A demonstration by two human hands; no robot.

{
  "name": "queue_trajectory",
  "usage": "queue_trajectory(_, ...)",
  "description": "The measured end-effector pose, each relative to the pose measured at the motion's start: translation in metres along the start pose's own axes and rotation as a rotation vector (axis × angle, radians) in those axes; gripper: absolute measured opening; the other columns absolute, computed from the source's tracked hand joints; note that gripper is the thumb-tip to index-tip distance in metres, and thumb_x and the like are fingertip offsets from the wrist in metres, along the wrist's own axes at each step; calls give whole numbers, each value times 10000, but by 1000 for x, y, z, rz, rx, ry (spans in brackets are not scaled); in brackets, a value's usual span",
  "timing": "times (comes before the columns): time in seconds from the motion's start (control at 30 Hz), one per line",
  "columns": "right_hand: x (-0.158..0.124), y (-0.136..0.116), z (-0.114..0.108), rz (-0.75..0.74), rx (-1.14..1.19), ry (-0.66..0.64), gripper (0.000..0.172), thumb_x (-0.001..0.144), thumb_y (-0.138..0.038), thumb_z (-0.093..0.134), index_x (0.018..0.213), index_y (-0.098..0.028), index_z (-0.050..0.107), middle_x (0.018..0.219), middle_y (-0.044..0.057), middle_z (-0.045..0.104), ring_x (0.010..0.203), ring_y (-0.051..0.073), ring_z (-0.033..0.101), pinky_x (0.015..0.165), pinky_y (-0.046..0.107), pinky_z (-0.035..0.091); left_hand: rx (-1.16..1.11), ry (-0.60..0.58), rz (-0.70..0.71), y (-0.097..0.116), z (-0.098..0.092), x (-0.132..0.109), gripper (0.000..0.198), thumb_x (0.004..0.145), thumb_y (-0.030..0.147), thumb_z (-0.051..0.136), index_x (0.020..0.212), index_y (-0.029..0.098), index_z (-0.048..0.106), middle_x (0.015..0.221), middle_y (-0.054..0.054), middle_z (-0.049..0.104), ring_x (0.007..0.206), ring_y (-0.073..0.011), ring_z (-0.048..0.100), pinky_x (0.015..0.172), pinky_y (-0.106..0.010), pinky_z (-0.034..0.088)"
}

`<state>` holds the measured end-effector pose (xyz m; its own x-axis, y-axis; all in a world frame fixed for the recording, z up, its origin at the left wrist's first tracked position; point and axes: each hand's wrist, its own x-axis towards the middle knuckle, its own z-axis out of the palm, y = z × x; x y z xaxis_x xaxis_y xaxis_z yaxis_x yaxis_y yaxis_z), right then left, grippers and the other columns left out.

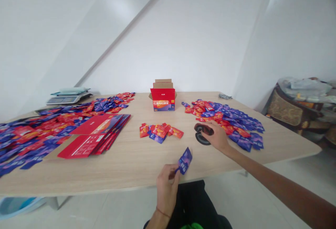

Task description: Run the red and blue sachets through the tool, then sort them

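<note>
My left hand [167, 183] is closed in a pinch on a purple sachet [185, 160], held up just over the near edge of the wooden table [131, 166]. My right hand [216, 136] reaches out and rests with curled fingers on a black roll, apparently tape [201, 133], lying on the table. A small heap of red and purple sachets [160, 131] lies in the middle. Behind it stands an open red carton [163, 98].
A large spread of sachets [231, 118] lies at the right, another [39, 124] covers the left side. A stack of flat red cartons [97, 134] lies left of centre. A scale [68, 96] stands at the far left. Cluttered furniture [296, 108] stands off the table's right.
</note>
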<state>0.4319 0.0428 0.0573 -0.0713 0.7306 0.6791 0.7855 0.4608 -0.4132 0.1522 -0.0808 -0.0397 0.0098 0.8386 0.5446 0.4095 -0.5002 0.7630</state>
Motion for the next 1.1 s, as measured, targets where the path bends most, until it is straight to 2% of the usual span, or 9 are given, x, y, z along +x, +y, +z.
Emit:
queue_trajectory(0.1,-4,-9,-11,-17,7,-24,345,816,-315,695,1158,-276,708,1141,58,678,1017,261,653,876,409,531,-16,-84,-136,-6,0,5,20,897,192,628,903,177,640,814,-12,696,709,-154,683,635,-240,562)
queue_trajectory(0.2,-9,-18,-13,-36,2,-60,330,812,-312,700,1139,-272,711,1140,58,673,1014,259,652,875,403,531,149,-190,-124,-5,3,11,102,807,107,668,865,186,642,766,6,667,661,-148,645,614,-239,525)
queue_trajectory(0.3,-14,-28,-12,-59,-13,-95,328,806,-290,703,1133,-272,712,1118,56,675,1006,255,648,867,392,531,393,-230,12,1,6,15,146,787,86,679,874,200,656,831,-22,661,756,-186,647,672,-279,539)
queue_trajectory(0.37,-16,-35,-11,-70,-27,-127,338,803,-274,707,1142,-280,710,1113,53,675,987,251,646,842,380,531,501,-240,165,5,4,15,121,843,106,648,908,205,669,903,-49,666,846,-212,647,737,-319,561)
queue_trajectory(0.53,-22,-60,-9,-113,-30,-198,378,773,-224,720,1145,-293,703,1122,43,661,976,230,636,846,353,521,508,-278,534,-7,-4,1,210,1007,198,522,1151,208,674,1107,-87,687,1042,-235,646,905,-398,579)
queue_trajectory(0.63,-32,-79,2,-152,-37,-281,396,768,-222,728,1157,-291,695,1159,48,643,1029,230,615,878,344,509,500,-268,595,-21,-6,-10,245,1028,206,505,1214,209,664,1183,-86,686,1123,-232,640,954,-394,580)
queue_trajectory(0.77,-59,-96,34,-212,-36,-449,371,784,-271,747,1151,-290,694,1168,51,633,1051,234,589,898,340,499,437,-275,577,-32,-5,-16,274,1048,192,469,1235,218,667,1149,-72,702,1106,-208,651,969,-359,576)
queue_trajectory(0.93,-84,-90,67,-242,-65,-541,298,855,-295,696,1152,-277,686,1157,62,629,1069,242,563,886,344,490,386,-273,542,-33,-3,-16,246,1051,213,481,1146,207,708,1050,-63,720,999,-189,677,898,-323,594)
queue_trajectory(1.1,-64,-53,73,-247,-171,-549,318,853,-304,704,1168,-274,683,1192,74,619,1067,257,553,854,352,480,348,-226,551,-39,0,-17,250,1013,144,554,1219,195,687,1104,-57,724,1119,-192,658,1001,-334,561)
